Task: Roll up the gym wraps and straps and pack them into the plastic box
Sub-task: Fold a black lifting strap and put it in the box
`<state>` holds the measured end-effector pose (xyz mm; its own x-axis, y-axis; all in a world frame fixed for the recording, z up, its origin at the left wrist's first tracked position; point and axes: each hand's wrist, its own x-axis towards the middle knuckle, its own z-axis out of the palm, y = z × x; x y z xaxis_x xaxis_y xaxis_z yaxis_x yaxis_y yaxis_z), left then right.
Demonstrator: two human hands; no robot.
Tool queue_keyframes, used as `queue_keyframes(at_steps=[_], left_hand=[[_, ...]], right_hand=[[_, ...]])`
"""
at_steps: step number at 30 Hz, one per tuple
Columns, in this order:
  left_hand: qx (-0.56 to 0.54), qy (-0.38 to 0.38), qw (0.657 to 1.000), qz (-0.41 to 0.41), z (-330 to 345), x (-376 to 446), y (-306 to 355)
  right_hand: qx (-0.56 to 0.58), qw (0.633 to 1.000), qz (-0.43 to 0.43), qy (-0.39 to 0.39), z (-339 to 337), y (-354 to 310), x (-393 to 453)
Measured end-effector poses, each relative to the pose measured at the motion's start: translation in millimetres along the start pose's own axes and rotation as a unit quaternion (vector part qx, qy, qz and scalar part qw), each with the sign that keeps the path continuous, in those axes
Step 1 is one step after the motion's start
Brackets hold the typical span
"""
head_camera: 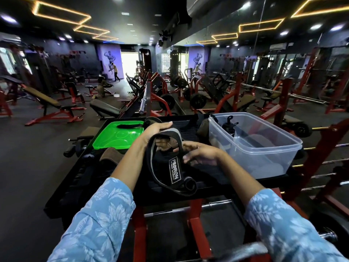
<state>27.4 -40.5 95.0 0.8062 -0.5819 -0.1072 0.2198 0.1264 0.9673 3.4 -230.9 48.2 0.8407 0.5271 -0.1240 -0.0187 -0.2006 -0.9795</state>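
Two hands are seen at work above a dark bench top, with the clear plastic box taken as the landmark. Farthest left of the box, a green lid is laid flat with a black strap resting across its far edge; the lid appears to have been set aside so that the box stays open for packing. A brown wrap is noted just in front of the lid. Left of the box, the left hand is curled over the upper fold of a black lifting strap, which is gripped and held raised, presumably to keep the band taut. The strap hangs in a loop toward the wearer, its white label facing up and its lower end curling on the bench. Nearer the box, the right hand is held against the strap with fingers loosely bent; whether the strap is pinched or merely steadied cannot be told. Inside the box, a dark clip-like item is visible at the far left corner. Rolling is judged barely begun.
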Motion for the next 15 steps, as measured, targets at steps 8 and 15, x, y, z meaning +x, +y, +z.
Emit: queue_keyframes(at_steps=[8, 15], left_hand=[[-0.005, 0.122, 0.985, 0.125, -6, -9, 9], [0.018, 0.182, 0.972, 0.150, -21, -26, 9]], right_hand=[[-0.157, 0.970, -0.016, 0.185, 0, -10, 39], [-0.444, 0.833, -0.012, 0.329, -29, -14, 60]])
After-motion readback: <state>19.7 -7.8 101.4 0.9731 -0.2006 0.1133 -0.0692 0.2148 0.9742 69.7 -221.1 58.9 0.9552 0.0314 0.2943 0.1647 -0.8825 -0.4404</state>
